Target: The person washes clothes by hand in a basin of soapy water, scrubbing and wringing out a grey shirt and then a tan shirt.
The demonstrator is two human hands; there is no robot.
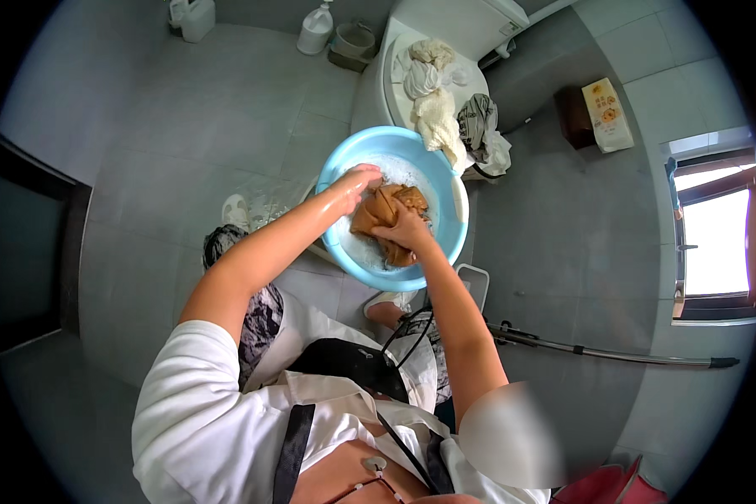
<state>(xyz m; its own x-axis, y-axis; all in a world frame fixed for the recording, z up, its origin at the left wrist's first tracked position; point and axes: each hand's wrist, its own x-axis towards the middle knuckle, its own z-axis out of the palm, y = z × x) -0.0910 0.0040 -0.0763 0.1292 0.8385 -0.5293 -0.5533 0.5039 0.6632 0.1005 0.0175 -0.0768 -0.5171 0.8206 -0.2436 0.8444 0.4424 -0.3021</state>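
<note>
1. Where I stand, taking the pale blue basin (334, 245) as a clock with twelve farthest from the person, the brown cloth (375, 215) lies in its middle, bunched among white suds (359, 249).
2. At four o'clock, the right hand (406, 230) clasps the cloth, thumb on one fold and fingers over the next.
3. Toward eleven, the left hand (359, 186) sits at the cloth's edge, fingers fairly straight; I cannot tell whether they pinch it.
4. Soaked through, that cloth should be limp and heavier than when dry, slick with soap, and hardly fragile. A thick, gathered fold would probably hold better than a thin edge, with both hands sharing the weight.
5. Its surface looks smooth and close-woven, shining wet along rounded creases. The basin is round, smooth and probably plastic.
6. Past one o'clock, on the white toilet lid (401, 107), lies a chunky cream knit (436, 120); its end hangs by the basin's rim, whether touching I cannot tell. Next to it are a crumpled, thin white cloth (422, 79) and a grey patterned garment (478, 118).
</note>
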